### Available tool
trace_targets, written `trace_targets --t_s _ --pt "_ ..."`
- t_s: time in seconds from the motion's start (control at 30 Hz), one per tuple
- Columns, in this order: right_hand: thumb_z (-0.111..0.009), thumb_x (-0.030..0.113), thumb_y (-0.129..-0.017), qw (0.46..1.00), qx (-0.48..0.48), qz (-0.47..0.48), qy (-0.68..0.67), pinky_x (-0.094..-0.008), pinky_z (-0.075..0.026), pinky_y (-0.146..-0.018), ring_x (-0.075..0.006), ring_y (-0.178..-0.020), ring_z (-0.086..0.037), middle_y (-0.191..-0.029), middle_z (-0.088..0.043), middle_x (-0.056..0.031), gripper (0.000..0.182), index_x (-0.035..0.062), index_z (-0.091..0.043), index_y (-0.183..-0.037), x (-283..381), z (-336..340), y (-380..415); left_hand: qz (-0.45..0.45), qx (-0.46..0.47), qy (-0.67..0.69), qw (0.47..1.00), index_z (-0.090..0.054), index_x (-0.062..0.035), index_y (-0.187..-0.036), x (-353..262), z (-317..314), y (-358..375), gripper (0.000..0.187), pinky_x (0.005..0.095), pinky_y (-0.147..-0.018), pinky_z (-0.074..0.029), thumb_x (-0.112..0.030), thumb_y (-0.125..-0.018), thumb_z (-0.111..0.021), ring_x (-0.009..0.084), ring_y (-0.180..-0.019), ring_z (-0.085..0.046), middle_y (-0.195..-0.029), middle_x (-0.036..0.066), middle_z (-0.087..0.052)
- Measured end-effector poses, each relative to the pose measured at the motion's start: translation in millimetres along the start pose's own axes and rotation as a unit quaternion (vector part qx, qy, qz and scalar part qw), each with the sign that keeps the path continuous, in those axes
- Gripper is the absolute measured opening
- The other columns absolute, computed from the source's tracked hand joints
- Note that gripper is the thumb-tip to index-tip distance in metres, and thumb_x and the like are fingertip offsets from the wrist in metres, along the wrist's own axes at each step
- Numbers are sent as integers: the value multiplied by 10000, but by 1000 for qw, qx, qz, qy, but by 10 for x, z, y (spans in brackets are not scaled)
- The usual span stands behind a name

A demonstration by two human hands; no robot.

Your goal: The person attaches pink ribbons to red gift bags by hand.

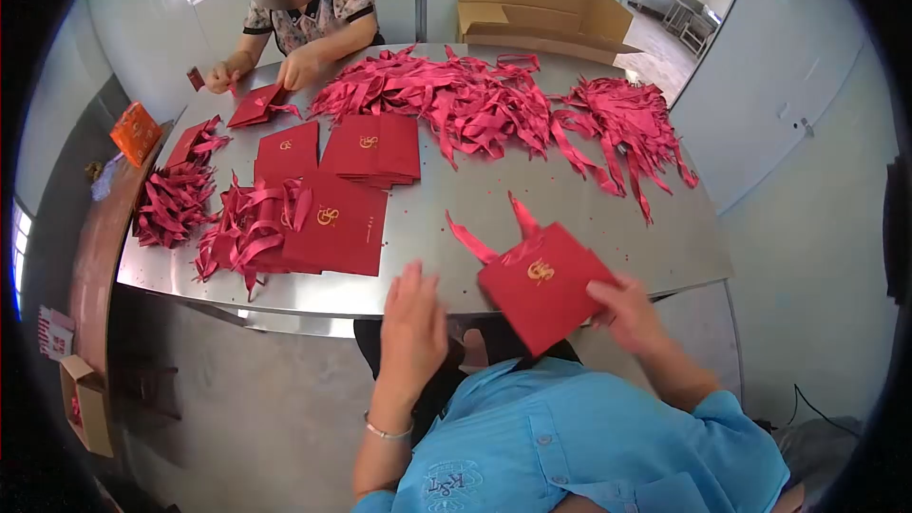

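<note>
- The red bag (535, 293) is pinched at its right edge by the right hand (629, 315), with the thumb on the printed face and the fingers behind.
- The left hand (415, 318) is held apart from the bag, just to its left, with nothing in its grasp and its fingers stretched out nearly side by side.
- The bag is tilted over the near edge of the bench (665, 252), its ribbon handle (472, 239) trailing toward the far side; whether its lower face touches the metal cannot be told.
- A second edge shows behind the bag's right side; whether it belongs to another bag or to a fold cannot be told, so the layers are best checked by feel.
- The grip is best kept light and near the edge, so that the card is not creased and the gold logo (541, 271) is not rubbed.
- The free side is best steadied by the left hand before the ribbon is handled, since a one-sided hold may let the bag swing.
- The ribbon is best drawn out flat and untwisted, with both ends level.
- To the left, a bag stack (347, 226) lies with loops of ribbon beside it; snagging is best avoided there.
- Farther off, a ribbon pile (465, 100) is spread across the bench, and another bag (255, 106) is handled by a co-worker (328, 0).
</note>
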State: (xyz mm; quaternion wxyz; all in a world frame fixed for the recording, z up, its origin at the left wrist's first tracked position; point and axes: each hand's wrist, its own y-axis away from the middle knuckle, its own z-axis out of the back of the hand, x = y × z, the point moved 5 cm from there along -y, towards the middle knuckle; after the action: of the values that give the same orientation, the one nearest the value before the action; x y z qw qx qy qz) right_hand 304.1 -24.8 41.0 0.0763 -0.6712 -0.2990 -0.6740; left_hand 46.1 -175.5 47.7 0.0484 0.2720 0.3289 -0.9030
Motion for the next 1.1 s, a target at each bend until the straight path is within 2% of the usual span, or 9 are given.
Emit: trace_targets --t_s 0.07,0.3,0.33,0.37,0.43,0.57,0.7,0.83,1.1 --pt "-628 185 -904 998 -43 54 -4 -236 -478 -485 -123 -604 -633 -867 -691 -57 324 -7 -608 -1164 472 125 -157 89 22 15 996 -574 -4 -1207 133 86 152 368 479 -1060 -388 -22 -844 -636 408 -1207 -529 -1259 246 -575" --pt "-652 131 -882 903 -112 389 147 -284 -509 -535 -176 -701 -657 -943 -680 -92 307 19 -610 -1165 1809 -387 -316 82 8 19 996 -618 18 -1133 132 77 230 332 459 -997 -455 -123 -837 -669 361 -1099 -612 -1144 227 -646" --pt "-660 108 -851 756 -137 522 371 -321 -521 -627 -218 -772 -653 -975 -669 -120 329 20 -619 -1165 1849 -631 -244 77 -2 8 997 -621 20 -1109 118 70 219 316 456 -979 -467 -122 -830 -668 358 -1078 -618 -1122 225 -651" --pt "-668 84 -821 540 -152 610 560 -358 -533 -719 -261 -843 -650 -1006 -658 -149 354 21 -627 -1166 1758 -876 -206 76 -9 6 997 -621 20 -1109 115 65 216 316 456 -979 -467 -122 -830 -668 358 -1078 -618 -1122 225 -651" --pt "-674 68 -751 493 -72 578 646 -421 -511 -820 -340 -968 -607 -1074 -619 -184 405 26 -636 -1152 1214 -988 -356 69 6 -17 997 -626 16 -1076 119 35 208 295 463 -966 -472 -116 -816 -673 357 -1059 -621 -1090 221 -655" --pt "-693 75 -679 526 99 485 692 -395 -491 -852 -327 -988 -586 -1095 -606 -155 459 11 -637 -1130 326 -1012 -233 68 -6 32 997 -634 -9 -1038 66 104 168 249 423 -885 -514 -91 -805 -669 327 -940 -663 -993 168 -686" --pt "-656 70 -683 554 110 507 652 -401 -495 -779 -307 -920 -567 -1059 -572 -143 461 9 -620 -1138 253 -937 -87 -29 -106 29 994 -650 -26 -1013 -129 84 -84 220 387 -851 -529 -59 -797 -672 289 -894 -678 -965 125 -698" --pt "-669 40 -646 571 119 490 648 -419 -477 -884 -354 -1040 -562 -1195 -565 -184 496 31 -635 -1140 305 -829 -42 -73 20 -102 992 -576 13 -1161 -198 -340 -337 421 461 -1030 -396 -196 -816 -697 362 -1193 -525 -1254 238 -551" --pt "-662 71 -748 700 81 423 570 -449 -427 -1007 -393 -1183 -512 -1296 -523 -231 479 12 -593 -1217 473 -705 -497 -57 140 -164 975 -511 62 -1258 -19 -899 -488 600 474 -1089 -316 -374 -864 -632 402 -1276 -432 -1344 280 -471"
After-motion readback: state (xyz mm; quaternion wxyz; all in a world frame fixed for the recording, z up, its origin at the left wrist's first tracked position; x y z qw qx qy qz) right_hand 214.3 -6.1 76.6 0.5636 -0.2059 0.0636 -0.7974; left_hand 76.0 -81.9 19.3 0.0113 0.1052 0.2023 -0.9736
